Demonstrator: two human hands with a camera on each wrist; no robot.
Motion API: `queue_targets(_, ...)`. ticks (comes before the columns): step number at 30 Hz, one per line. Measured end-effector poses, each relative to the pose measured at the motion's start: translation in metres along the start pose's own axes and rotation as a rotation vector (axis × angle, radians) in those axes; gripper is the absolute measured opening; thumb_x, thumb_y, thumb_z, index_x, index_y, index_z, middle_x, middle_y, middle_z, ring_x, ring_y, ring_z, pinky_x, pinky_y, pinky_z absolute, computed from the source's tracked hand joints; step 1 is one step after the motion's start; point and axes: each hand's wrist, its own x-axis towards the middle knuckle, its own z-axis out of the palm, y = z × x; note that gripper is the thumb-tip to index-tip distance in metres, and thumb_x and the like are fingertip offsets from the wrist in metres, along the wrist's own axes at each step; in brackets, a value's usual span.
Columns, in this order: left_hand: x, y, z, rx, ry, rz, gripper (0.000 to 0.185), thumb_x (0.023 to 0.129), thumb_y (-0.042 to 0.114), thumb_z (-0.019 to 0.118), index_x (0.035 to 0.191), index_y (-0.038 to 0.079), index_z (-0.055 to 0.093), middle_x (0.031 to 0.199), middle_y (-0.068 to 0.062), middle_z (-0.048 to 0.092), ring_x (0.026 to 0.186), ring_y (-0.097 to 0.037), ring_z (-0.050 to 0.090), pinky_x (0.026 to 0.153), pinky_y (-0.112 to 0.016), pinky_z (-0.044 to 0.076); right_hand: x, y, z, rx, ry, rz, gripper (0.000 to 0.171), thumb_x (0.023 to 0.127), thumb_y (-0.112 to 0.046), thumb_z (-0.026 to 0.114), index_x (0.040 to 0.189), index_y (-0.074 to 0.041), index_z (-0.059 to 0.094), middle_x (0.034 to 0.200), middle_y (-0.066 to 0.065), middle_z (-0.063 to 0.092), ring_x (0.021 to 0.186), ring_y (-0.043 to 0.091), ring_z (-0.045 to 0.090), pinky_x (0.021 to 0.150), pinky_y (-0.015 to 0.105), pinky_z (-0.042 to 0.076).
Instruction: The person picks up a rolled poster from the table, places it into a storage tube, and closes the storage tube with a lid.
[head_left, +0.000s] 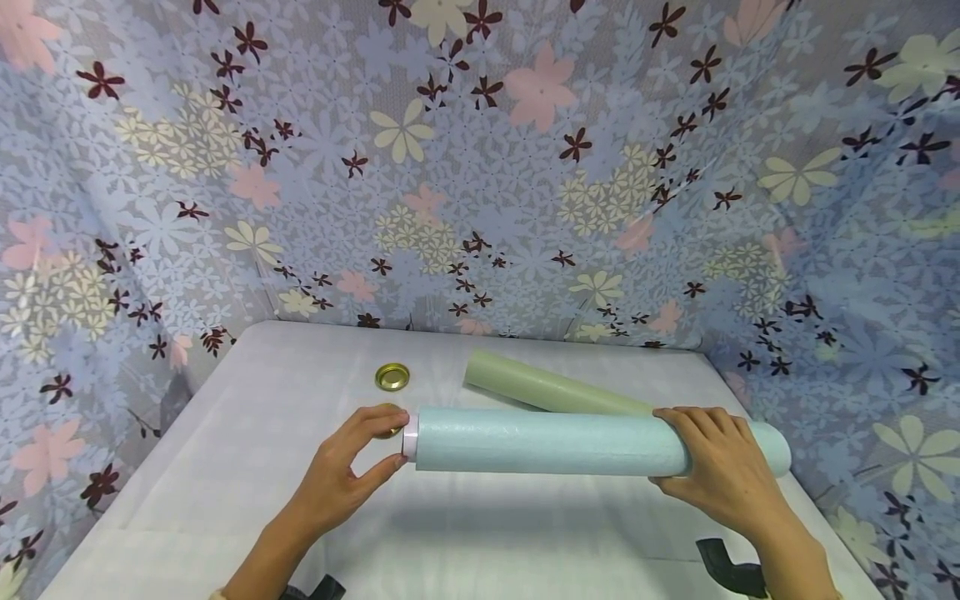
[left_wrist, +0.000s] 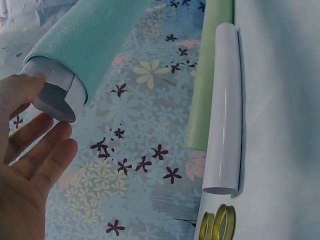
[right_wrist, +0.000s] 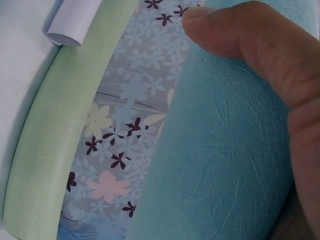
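Observation:
A light blue tube (head_left: 540, 442) with a wrinkled surface is held level above the table. From its left end sticks out a short white inner tube (head_left: 410, 438), whose hollow opening shows in the left wrist view. My left hand (head_left: 341, 475) pinches that white end between thumb and fingers. Near the other end, my right hand (head_left: 720, 467) grips the blue tube from above, its thumb (right_wrist: 220, 30) lying along the textured surface in the right wrist view.
Behind lies a pale green tube (head_left: 555, 385), with a separate white tube (left_wrist: 224, 115) beside it. One gold lid (head_left: 392, 377) sits on the white table (head_left: 225, 467); another gold lid (left_wrist: 206, 227) is partly hidden by my left fingers in the head view. Flowered cloth (head_left: 480, 167) surrounds the table.

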Motion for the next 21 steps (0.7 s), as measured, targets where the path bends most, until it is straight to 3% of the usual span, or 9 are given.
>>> queue_targets(6,-0.0017,-0.0007,-0.0009,-0.007,0.005,0.001,0.052,0.076,0.001,0.075,0.124,0.006,0.056,0.123,-0.009,0.058,0.109,-0.011,0.061,0.091,-0.013,0.047,-0.0008,-0.0003,0.0011,-0.002,-0.002,-0.001,0.085,0.045,-0.036,0.089,0.12,-0.014,0.057,0.109,0.008,0.062,0.097,0.032,0.052,0.082,0.05,0.037)
queue_targets(13,0.0015,-0.0004,0.0047,-0.04,0.003,0.063,0.057,0.076,-0.001,0.075,0.127,0.01,0.054,0.121,-0.006,0.058,0.108,-0.011,0.06,0.092,-0.014,0.046,0.0,-0.0012,0.0024,0.001,0.0,-0.006,0.085,0.045,-0.037,0.089,0.12,-0.014,0.057,0.109,0.008,0.063,0.097,0.032,0.052,0.082,0.051,0.038)
queue_targets(21,0.003,0.0023,0.0079,-0.058,-0.006,0.028,0.055,0.076,0.0,0.074,0.127,0.011,0.055,0.119,-0.004,0.058,0.108,-0.012,0.06,0.096,-0.013,0.044,0.001,-0.0023,0.0029,0.006,-0.003,-0.003,0.086,0.044,-0.036,0.09,0.12,-0.014,0.057,0.11,0.009,0.063,0.098,0.032,0.052,0.082,0.052,0.038)
